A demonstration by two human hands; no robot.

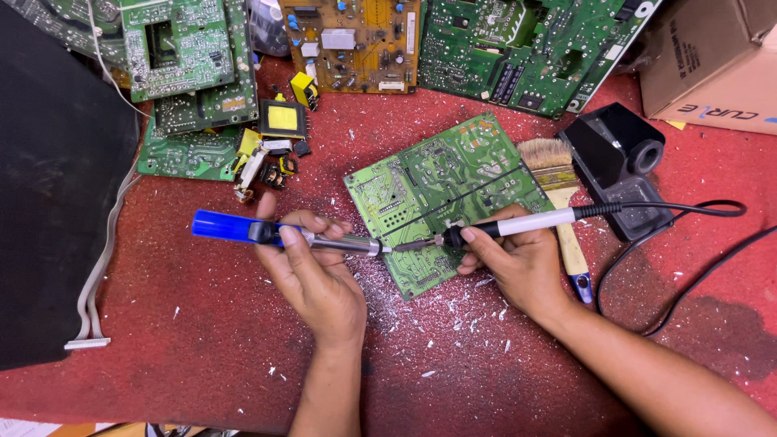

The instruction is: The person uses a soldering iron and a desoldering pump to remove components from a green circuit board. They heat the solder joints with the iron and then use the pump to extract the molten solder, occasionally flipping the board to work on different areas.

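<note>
1. Left hand clenches a blue desoldering pump, mid-frame.
2. Right hand grasps the soldering iron.
3. Both tips meet on the green circuit board, centre table; desoldering looks underway, unfinished.

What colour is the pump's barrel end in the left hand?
Blue pump, left hand; head view.

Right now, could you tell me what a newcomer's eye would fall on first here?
At centre, a green circuit board lies on the red mat, with two tool tips meeting over it. The left hand holds a blue desoldering pump, the right hand a white soldering iron. More boards pile along the top.
</note>
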